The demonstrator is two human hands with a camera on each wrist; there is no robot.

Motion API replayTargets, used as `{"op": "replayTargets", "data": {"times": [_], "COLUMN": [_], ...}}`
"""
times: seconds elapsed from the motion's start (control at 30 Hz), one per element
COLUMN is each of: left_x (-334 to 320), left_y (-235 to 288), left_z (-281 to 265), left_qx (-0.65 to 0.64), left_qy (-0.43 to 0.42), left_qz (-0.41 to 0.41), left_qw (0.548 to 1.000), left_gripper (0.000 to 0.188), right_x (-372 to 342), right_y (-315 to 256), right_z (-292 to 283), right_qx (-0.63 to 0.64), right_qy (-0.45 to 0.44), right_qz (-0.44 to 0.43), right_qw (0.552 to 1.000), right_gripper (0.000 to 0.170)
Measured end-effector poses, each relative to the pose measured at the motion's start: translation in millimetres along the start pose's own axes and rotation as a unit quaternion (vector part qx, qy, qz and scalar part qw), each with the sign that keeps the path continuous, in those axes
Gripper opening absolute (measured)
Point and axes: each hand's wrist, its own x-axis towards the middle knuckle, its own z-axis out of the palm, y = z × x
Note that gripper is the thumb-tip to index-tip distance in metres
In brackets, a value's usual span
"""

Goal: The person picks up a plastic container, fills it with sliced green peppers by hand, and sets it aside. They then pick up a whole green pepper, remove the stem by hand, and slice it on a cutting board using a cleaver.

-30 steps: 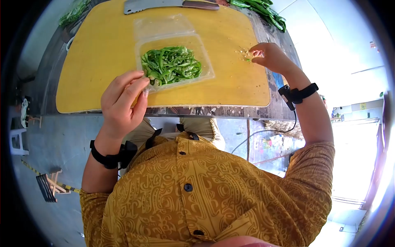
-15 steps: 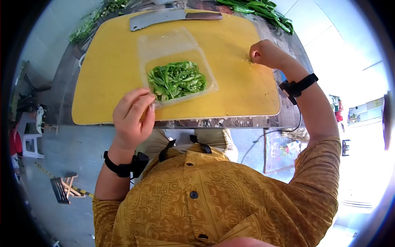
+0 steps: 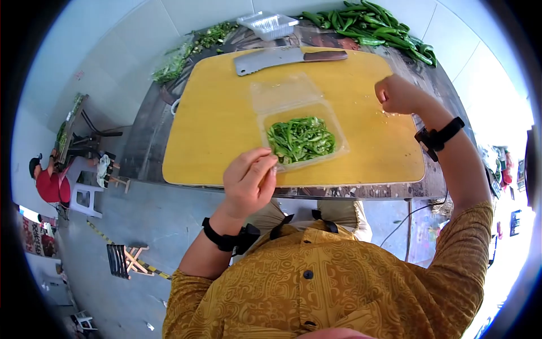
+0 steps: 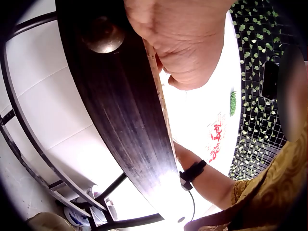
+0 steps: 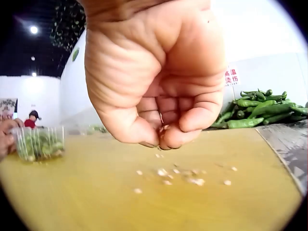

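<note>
A clear plastic container (image 3: 342, 148) with sliced green peppers (image 3: 302, 138) lies on the yellow cutting board (image 3: 220, 130), its lid (image 3: 285, 95) folded back. My left hand (image 3: 251, 178) pinches the near left corner of the container between thumb and fingers. In the left wrist view that hand shows only in part, at the table edge. Over the right side of the board, my right hand (image 3: 400, 95) has its thumb and fingertips brought together. The right wrist view shows tiny pepper seeds at those fingertips, with more pale seeds (image 5: 195, 181) scattered on the board beneath.
A cleaver (image 3: 271, 59) lies along the board's far edge. Behind it stands an empty clear container (image 3: 268, 25). Whole green peppers (image 3: 375, 25) are piled at the far right, and green trimmings (image 3: 212, 37) lie at the far left. Another person (image 3: 53, 181) sits off to the left.
My right hand's fingers have closed together over the seeds. The left hand keeps its pinch on the container. The head view has shifted, bringing the far side of the table into sight.
</note>
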Motion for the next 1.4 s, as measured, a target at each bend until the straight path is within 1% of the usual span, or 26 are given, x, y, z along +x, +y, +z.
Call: {"op": "replayTargets", "data": {"times": [0.03,0.1,0.13,0.2,0.23,0.27,0.3,0.4,0.5,0.6,0.63,0.7,0.8,0.87,0.9,1.0,1.03,1.13,1.17,1.27,1.37,1.4], "left_x": [0.2,-2.5,-2.5,2.1,7.8,1.9,0.7,1.4,2.2,2.1,1.0,0.3,-0.3,-0.2,-0.3,2.3,1.8,2.1,2.2,3.1,2.2,3.9], "left_y": [-0.1,2.6,2.8,1.4,0.1,4.4,2.8,1.2,0.7,0.8,-0.4,0.4,-3.0,-0.6,-2.3,-1.0,-1.0,-2.1,-1.4,-2.0,-1.9,-3.2], "left_z": [0.3,0.2,0.4,0.2,-0.4,-3.5,-2.8,-0.5,-0.7,0.7,1.2,-0.4,0.2,-1.5,-1.2,-3.4,-3.1,-3.4,-3.9,-3.5,-4.5,-4.3], "left_qx": [-0.002,-0.009,-0.012,-0.008,-0.001,0.005,0.0,-0.012,-0.013,-0.016,-0.009,-0.001,-0.002,-0.015,-0.018,-0.026,-0.023,-0.017,-0.017,-0.025,-0.024,-0.022], "left_qy": [0.0,0.002,0.005,0.003,-0.002,-0.014,-0.011,0.004,0.0,0.008,0.006,0.001,0.001,-0.005,-0.01,-0.026,-0.028,-0.034,-0.036,-0.039,-0.049,-0.052], "left_qz": [-0.002,-0.008,-0.01,-0.009,-0.006,-0.014,-0.015,-0.004,0.002,-0.002,0.0,0.009,0.021,0.014,0.017,0.011,0.015,0.023,0.021,0.014,0.009,0.01], "left_qw": [1.0,1.0,1.0,1.0,1.0,1.0,1.0,1.0,1.0,1.0,1.0,1.0,1.0,1.0,1.0,0.999,0.999,0.999,0.999,0.999,0.998,0.998], "left_gripper": [0.025,0.025,0.025,0.025,0.025,0.025,0.025,0.025,0.026,0.028,0.029,0.029,0.032,0.032,0.037,0.041,0.043,0.046,0.047,0.049,0.053,0.055], "right_x": [1.1,-1.5,-6.8,-12.5,-3.6,0.3,2.0,9.1,-1.9,-10.0,-8.2,-1.9,-7.0,-19.5,-20.3,-24.8,-17.8,-17.5,-21.1,-15.5,-12.9,-15.8], "right_y": [-11.5,-50.9,-79.8,-119.6,-128.8,-136.0,-134.9,-130.5,-143.4,-151.6,-150.2,-139.6,-135.9,-143.2,-143.9,-152.6,-145.9,-144.8,-148.2,-143.8,-139.7,-141.5], "right_z": [-10.4,-25.6,-35.6,-39.2,-24.4,2.1,12.9,21.6,7.9,2.7,14.6,31.7,27.1,17.9,20.7,23.2,37.3,38.5,35.0,40.2,48.2,44.4], "right_qx": [0.025,0.078,0.082,0.166,0.084,0.01,-0.039,0.01,0.087,0.018,0.025,0.002,0.004,0.014,0.018,0.112,0.122,0.075,0.101,0.077,0.04,0.035], "right_qy": [0.022,0.15,0.206,0.236,0.214,0.181,0.151,0.228,0.218,0.23,0.219,0.28,0.295,0.246,0.252,0.195,0.278,0.227,0.198,0.247,0.242,0.21], "right_qz": [-0.025,-0.078,-0.123,-0.16,-0.185,-0.21,-0.183,-0.235,-0.176,-0.16,-0.164,-0.27,-0.234,-0.095,-0.086,-0.105,-0.179,-0.154,-0.129,-0.204,-0.244,-0.209], "right_qw": [0.999,0.983,0.967,0.944,0.956,0.961,0.971,0.945,0.956,0.96,0.962,0.921,0.926,0.964,0.964,0.969,0.936,0.959,0.966,0.944,0.938,0.955], "right_gripper": [0.007,0.005,0.003,0.004,0.007,0.01,0.013,0.012,0.011,0.01,0.009,0.01,0.01,0.009,0.008,0.015,0.02,0.021,0.02,0.02,0.02,0.021]}}
